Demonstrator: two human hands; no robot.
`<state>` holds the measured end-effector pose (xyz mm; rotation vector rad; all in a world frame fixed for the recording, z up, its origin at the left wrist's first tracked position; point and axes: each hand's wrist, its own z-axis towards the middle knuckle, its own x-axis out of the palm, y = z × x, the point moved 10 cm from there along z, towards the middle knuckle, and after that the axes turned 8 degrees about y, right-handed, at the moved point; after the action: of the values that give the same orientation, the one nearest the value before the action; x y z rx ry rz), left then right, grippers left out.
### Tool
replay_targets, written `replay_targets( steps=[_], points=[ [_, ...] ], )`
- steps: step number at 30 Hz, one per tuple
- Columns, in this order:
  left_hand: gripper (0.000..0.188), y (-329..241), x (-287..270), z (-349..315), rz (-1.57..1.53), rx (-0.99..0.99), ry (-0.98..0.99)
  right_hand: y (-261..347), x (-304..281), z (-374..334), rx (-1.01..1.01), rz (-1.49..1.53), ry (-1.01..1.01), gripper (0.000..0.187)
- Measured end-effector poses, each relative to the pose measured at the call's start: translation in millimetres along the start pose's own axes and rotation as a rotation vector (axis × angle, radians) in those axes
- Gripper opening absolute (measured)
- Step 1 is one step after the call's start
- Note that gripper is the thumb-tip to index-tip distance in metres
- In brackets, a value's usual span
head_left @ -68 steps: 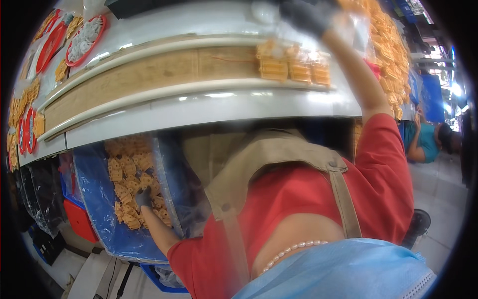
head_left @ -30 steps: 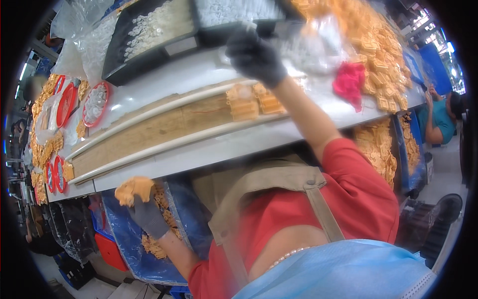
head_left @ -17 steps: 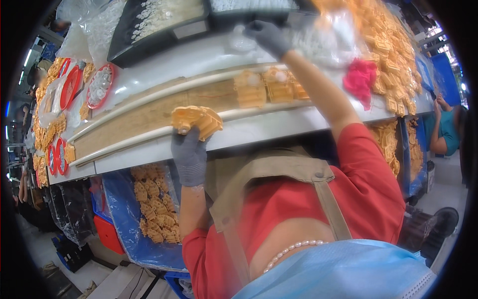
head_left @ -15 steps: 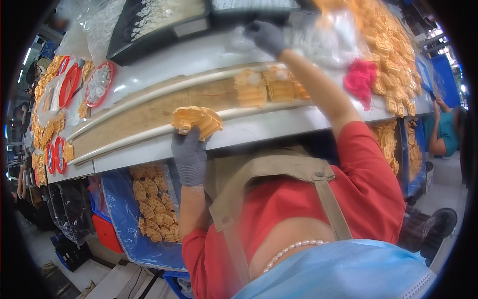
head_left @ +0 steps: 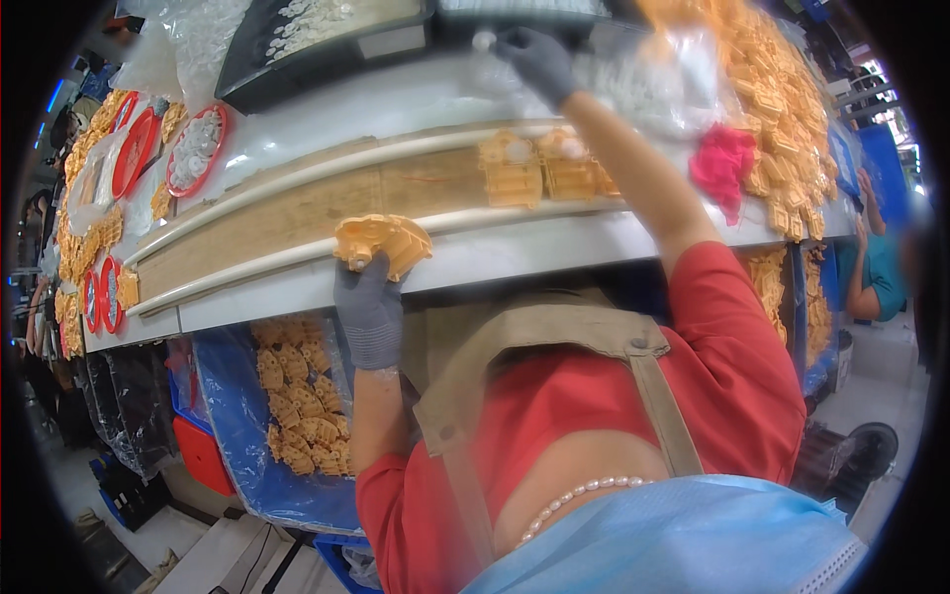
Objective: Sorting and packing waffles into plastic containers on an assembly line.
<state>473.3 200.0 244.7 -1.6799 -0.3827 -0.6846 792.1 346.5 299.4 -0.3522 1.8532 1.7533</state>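
My left hand (head_left: 368, 309), in a grey glove, grips a light-orange moulded plastic part (head_left: 388, 241) above the bench's front edge. That part is ribbed, with a curved outline. Reaching far across the bench, my gloved right hand (head_left: 539, 64) has its fingers bent together beside the front of a black tray (head_left: 520, 8). A small white round piece (head_left: 484, 41) shows at its fingertips; blur hides its detail. Between two white rails, on a brown board (head_left: 317, 213), several orange parts (head_left: 512, 170) stand in a row, a white disc on the nearest ones.
Another black tray (head_left: 381, 45) holds small white pieces. Orange parts are heaped at the right (head_left: 777, 129), beside a pink cloth (head_left: 724, 166). Red dishes (head_left: 198, 150) stand at the left. Below the bench, a blue-lined bin (head_left: 233, 416) contains more orange parts. A co-worker (head_left: 876, 267) is at far right.
The white round piece now shows clearly at my right fingertips, where it was blurred before. My left hand keeps the orange part and has shifted slightly left in view.
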Motion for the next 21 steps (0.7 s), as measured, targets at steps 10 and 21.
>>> replay_targets(
  steps=[10,21],
  points=[
    [0.044,6,48,5,-0.04,-0.009,0.124,40,40,-65,0.184,1.887,0.688,0.022],
    [0.047,-5,62,18,0.2,0.099,0.117,69,68,-128,-0.341,0.808,0.687,0.02]
  ],
)
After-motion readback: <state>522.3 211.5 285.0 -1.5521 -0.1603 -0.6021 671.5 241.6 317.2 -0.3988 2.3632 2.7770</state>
